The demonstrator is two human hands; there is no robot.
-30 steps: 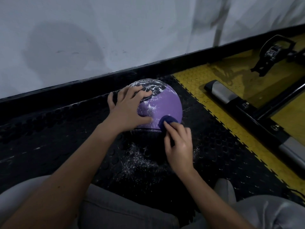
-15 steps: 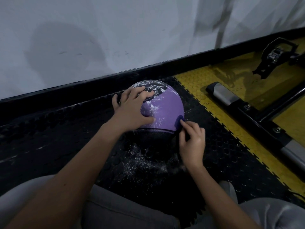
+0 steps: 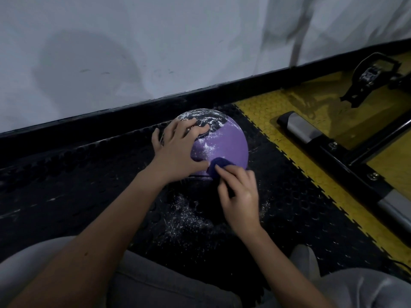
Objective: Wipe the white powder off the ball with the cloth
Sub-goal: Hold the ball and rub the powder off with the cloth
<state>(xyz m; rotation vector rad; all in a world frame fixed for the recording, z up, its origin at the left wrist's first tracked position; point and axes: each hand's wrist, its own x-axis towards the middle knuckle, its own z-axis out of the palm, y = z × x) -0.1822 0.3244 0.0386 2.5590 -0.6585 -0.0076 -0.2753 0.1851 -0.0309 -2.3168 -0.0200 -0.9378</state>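
- Fingers of the left hand were spread wide over the top of the ball, pressing down to keep it from rolling.
- Fingers of the right hand were pinched tight on the dark blue cloth, which touched the low front of the ball.
- On the black floor mat, near the wall, sat the purple ball.
- Wiping looked to be in the middle: the purple side by the cloth was mostly clean.
- White powder was thick on the dark top patch, and some lay spilled on the mat.
- Next, I think, the cloth needed to rub higher up, so the left hand would have to shift or turn the ball.
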